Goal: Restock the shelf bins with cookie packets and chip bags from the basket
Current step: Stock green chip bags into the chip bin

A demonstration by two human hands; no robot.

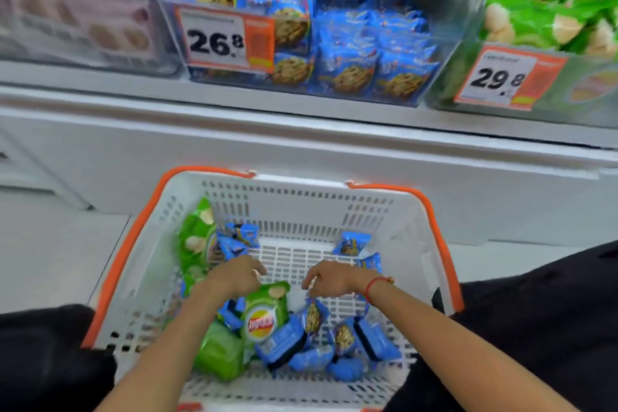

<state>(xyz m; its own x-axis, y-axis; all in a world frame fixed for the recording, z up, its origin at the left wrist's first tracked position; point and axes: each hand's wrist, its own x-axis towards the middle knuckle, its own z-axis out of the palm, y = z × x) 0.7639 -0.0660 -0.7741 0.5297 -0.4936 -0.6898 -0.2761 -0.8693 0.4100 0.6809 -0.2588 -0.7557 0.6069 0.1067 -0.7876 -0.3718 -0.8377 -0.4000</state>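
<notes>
- Both hands low in basket [406, 211], over blue cookie packets [347, 338] and green chip bags [264, 318].
- Left hand [235, 274]: fingers curled down, grasp unclear.
- Right hand [329, 278]: same, unclear.

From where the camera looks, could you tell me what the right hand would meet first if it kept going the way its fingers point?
The right hand points leftward and down; it would probably meet the green chip bag first, though depth is unclear.

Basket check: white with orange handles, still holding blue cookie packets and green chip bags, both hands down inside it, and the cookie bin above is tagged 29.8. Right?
Not quite. In the head view the cookie bin carries the 26.8 tag; the 29.8 tag sits on the green chip bin. The rest holds.
</notes>
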